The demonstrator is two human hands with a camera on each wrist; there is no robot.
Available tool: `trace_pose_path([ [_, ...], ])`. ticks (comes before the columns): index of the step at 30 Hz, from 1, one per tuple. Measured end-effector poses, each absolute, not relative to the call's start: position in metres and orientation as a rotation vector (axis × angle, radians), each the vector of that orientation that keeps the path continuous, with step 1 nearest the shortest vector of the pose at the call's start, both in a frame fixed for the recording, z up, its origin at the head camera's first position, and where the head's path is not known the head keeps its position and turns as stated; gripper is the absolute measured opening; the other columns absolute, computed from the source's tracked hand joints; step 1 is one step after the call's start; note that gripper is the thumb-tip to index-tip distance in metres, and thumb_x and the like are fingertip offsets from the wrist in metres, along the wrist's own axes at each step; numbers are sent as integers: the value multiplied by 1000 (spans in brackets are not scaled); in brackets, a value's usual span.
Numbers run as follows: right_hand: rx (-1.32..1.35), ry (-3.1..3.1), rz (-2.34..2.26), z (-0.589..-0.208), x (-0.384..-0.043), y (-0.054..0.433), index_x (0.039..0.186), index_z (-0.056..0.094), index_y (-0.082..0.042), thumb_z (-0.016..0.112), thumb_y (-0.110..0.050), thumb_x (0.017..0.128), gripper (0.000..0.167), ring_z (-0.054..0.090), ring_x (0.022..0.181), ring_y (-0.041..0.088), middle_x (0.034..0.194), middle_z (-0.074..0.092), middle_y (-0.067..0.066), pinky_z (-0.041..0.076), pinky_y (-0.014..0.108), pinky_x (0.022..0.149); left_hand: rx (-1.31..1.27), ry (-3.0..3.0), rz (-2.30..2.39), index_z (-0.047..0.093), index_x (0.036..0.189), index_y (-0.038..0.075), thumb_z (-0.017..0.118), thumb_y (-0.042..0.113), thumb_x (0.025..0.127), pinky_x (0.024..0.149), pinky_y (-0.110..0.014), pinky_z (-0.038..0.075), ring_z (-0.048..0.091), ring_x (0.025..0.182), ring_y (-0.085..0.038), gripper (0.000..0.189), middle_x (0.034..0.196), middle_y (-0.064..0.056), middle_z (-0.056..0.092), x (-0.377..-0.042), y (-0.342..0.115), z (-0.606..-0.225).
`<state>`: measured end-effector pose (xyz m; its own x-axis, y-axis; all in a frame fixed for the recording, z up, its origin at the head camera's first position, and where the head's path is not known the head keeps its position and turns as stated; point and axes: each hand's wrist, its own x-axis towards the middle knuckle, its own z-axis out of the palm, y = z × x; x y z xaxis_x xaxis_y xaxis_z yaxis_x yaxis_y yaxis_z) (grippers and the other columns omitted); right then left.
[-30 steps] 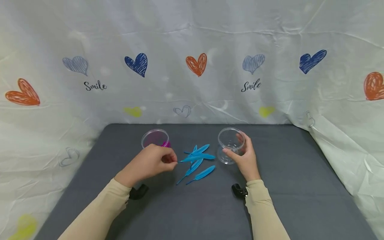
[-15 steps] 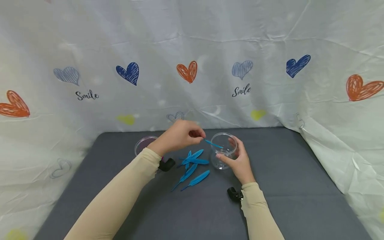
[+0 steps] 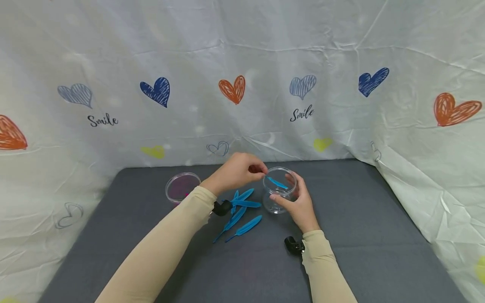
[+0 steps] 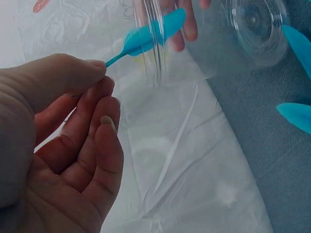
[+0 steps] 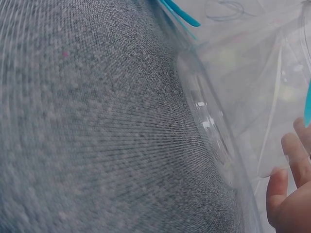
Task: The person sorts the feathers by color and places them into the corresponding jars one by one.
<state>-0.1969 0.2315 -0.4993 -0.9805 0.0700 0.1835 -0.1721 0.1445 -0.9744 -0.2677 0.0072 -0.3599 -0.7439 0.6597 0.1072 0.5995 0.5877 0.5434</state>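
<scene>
My left hand (image 3: 240, 170) pinches the thin quill of a blue feather (image 4: 146, 41) between thumb and forefinger. The feather's vane reaches through the mouth of a clear plastic jar (image 3: 273, 207), which stands upright. My right hand (image 3: 302, 207) grips this jar from its right side, thumb at the front and fingers round the back. On the table just left of the jar lie several more blue feathers (image 3: 248, 204), some crossing each other. One feather (image 3: 248, 226) lies apart, nearer the front.
A second clear jar (image 3: 178, 176) with something magenta in it stands at the back left, partly hidden by my left arm. Dark grey cloth covers the table (image 3: 363, 235). A white curtain (image 3: 257, 50) with printed hearts closes the back and sides.
My left hand has lifted a feather from the pile, carried it right and brought its vane into the jar's mouth. The right hand keeps hold of the jar. The head view has shifted slightly.
</scene>
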Motion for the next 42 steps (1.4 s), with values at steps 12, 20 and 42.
trace_pose_path([
  [12, 116, -2247, 1952, -497, -195, 225, 167, 33, -27, 88, -33, 92, 94, 39, 161, 25, 169, 45, -2, 34, 58, 128, 1081, 2703, 830, 84, 112, 16, 76, 20, 103, 81, -30, 64, 72, 89, -11, 13, 106, 3, 80, -261, 12, -364],
  [20, 124, -2255, 1943, -497, -195, 224, 168, 33, -25, 88, -32, 93, 93, 39, 161, 26, 169, 45, 0, 31, 59, 130, 1022, 2694, 831, 83, 116, 18, 77, 23, 102, 88, -31, 65, 73, 95, -11, 16, 109, 4, 79, -254, 7, -368],
  [42, 90, -2234, 1923, -496, -194, 228, 166, 37, -26, 90, -27, 90, 93, 42, 158, 24, 166, 49, 0, 33, 56, 128, 840, 2737, 711, 79, 125, 8, 75, 12, 102, 98, -42, 64, 74, 108, -23, 23, 120, -10, 80, -243, -53, -400],
])
